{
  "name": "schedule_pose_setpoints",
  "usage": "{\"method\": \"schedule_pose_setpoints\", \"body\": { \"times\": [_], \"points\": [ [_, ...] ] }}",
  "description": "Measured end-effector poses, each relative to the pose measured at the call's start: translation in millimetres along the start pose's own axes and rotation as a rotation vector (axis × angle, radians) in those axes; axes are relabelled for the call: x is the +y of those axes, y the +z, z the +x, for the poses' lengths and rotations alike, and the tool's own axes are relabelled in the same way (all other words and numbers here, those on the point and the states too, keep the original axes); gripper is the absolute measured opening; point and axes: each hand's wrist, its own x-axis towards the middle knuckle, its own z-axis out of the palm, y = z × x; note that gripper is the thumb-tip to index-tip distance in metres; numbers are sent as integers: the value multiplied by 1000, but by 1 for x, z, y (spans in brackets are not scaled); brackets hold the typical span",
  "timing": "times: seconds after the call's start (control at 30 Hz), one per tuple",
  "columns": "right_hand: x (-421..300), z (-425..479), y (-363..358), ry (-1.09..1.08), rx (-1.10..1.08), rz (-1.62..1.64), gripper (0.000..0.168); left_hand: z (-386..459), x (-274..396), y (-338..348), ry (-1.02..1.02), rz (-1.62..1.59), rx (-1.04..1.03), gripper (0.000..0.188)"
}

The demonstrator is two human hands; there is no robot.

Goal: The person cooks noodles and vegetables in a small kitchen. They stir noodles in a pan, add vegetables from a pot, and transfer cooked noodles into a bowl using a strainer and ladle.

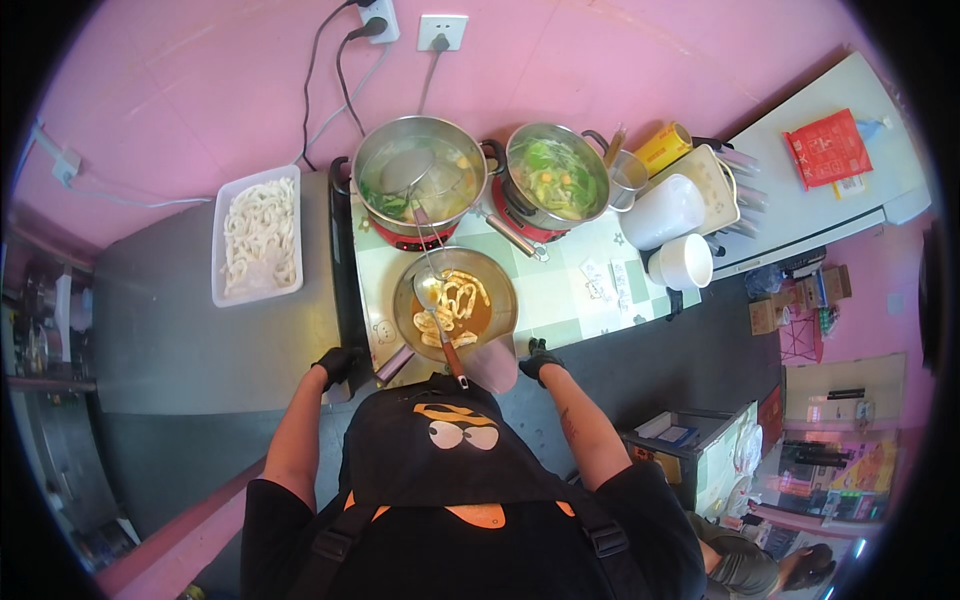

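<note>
My left hand (338, 367), in a black glove, is at the edge between the steel counter and the checked tabletop; its fingers are hard to make out. My right hand (540, 358), also black-gloved, rests at the table's front edge, with fingers apart and nothing seen in it. Between them stands a steel bowl (508, 300) of brown sauce and pale strips (466, 296). A ladle (450, 349) with a wooden handle leans in it. Behind, a steel pot (356, 161) holds broth, greens and wire strainers (409, 171). Another pot (517, 142) holds leafy greens.
A white tray of thick noodles (259, 232) lies on the steel counter (172, 315) at left. White tubs (679, 262), a beige basket (709, 184) and a yellow roll (664, 148) stand at right. A red packet (829, 150) lies on a white freezer. Another person (750, 570) is at lower right.
</note>
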Motion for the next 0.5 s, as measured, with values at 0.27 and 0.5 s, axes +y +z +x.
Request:
{"method": "schedule_pose_setpoints", "body": {
  "times": [0.27, 0.5],
  "points": [
    [19, 36, 20, -53, 43, 34, 80, 30, -13, -11, 13, 230, -43, 36],
    [11, 25, 9, -60, 58, -6, 78, -256, 208, 29, 839, 1268, 174, 20]
  ]
}}
